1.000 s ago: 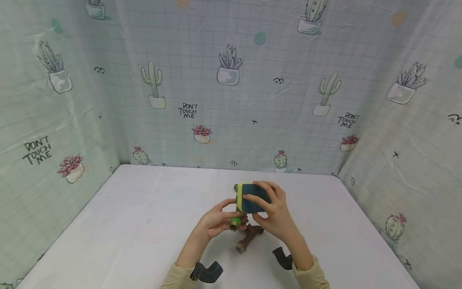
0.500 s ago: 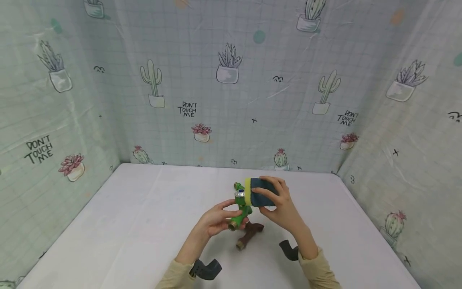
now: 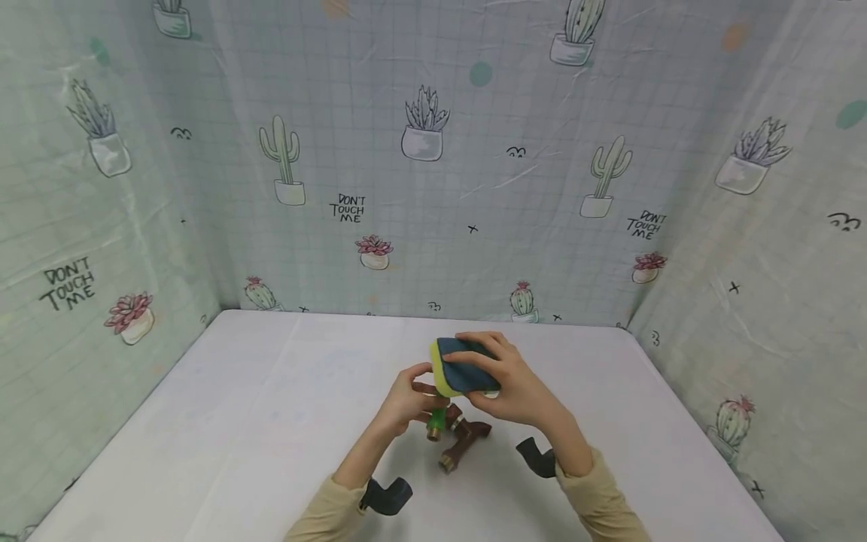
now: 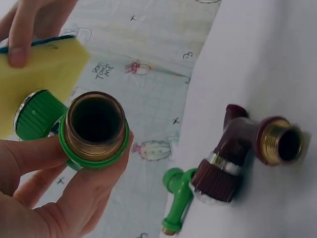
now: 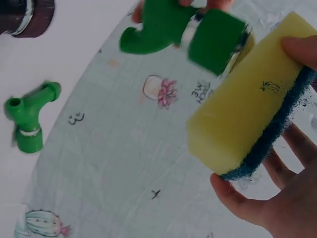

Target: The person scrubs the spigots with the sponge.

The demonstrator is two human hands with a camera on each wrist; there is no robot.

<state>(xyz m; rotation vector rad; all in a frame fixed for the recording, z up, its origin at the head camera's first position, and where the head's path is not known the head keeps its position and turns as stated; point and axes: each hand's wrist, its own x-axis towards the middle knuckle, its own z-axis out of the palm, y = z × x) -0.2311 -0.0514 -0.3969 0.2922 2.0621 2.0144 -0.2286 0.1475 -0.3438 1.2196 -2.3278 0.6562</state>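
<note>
The left hand (image 3: pixel 405 400) pinches a green tap (image 5: pixel 161 25) near its brass inlet (image 4: pixel 91 149); the right hand (image 3: pixel 515 384) grips a blue-and-yellow scouring sponge (image 3: pixel 469 366) at the tap's knob (image 4: pixel 40 116). Hard scrubbing could twist the tap from that light hold, perhaps dropping it onto the maroon tap (image 3: pixel 463 438). It is raised above the table (image 3: pixel 271 421), inlet facing the person, long axis running roughly toward the far edge.
</note>
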